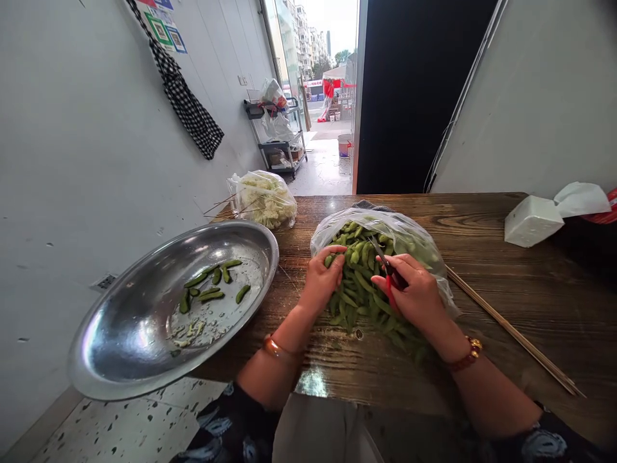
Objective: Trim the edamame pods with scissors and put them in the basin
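My left hand [324,275] is closed in a pinch on a green edamame pod [330,260] at the left side of the pile. Red-handled scissors [391,283] are gripped in my right hand [415,290], their blades pointing up and away over the pods. Between and below both hands lies a heap of edamame pods [359,283], spilling from a clear plastic bag [424,241] onto the wooden table. To the left, a wide metal basin [139,344] contains several loose pods [211,294] and small trimmed bits in a little water.
A bag of cauliflower [267,199] with thin sticks stands behind the basin. Long bamboo skewers [513,331] lie on the wooden table [482,238] to the right of the pods. A tissue pack [534,220] sits at the far right. Beyond the table are a cart [282,145] and an open doorway.
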### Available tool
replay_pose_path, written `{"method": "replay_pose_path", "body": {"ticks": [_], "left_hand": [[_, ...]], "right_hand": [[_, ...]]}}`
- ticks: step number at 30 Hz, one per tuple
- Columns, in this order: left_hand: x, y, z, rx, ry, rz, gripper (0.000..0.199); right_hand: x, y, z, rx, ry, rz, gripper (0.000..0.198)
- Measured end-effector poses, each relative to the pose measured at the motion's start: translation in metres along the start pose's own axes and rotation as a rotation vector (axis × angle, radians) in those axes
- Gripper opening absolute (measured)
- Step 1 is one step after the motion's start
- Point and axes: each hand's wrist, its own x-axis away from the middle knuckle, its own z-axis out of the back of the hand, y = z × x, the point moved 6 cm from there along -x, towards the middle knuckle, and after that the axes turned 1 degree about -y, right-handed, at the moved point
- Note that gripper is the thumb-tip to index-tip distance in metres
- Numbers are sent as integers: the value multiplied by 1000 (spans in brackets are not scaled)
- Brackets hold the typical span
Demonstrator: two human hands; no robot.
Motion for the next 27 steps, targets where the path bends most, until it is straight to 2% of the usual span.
{"method": "replay_pose_path", "body": {"ticks": [2, 4, 7, 9, 11, 15, 19, 23, 27], "left_hand": [[-1, 5, -5, -296, -19, -171, 27], [-1, 6, -12, -501, -66, -279, 33], [0, 9, -11, -563, -38, -347, 26], [1, 14, -3, -452, 38, -343, 16], [1, 14, 4, -275, 67, -237, 12], [4, 10, 2, 157, -59, 46, 26], [8, 9, -5, 464, -126, 168, 27], [9, 5, -9, 568, -124, 242, 29], [12, 4, -10, 541, -133, 259, 34]], "right_hand": [[1, -1, -2, 3, -8, 13, 32], [1, -3, -4, 5, -11, 32, 31], [2, -4, -5, 0, -9, 39, 31], [2, -3, -4, -8, -11, 26, 31], [1, -2, -4, -17, -19, 15, 31], [1, -1, -4, -7, -36, 7, 31], [3, -1, -6, 10, -49, 23, 31], [5, -1, -10, 9, -64, 39, 32], [6, -2, -12, 17, -66, 50, 33]]}}
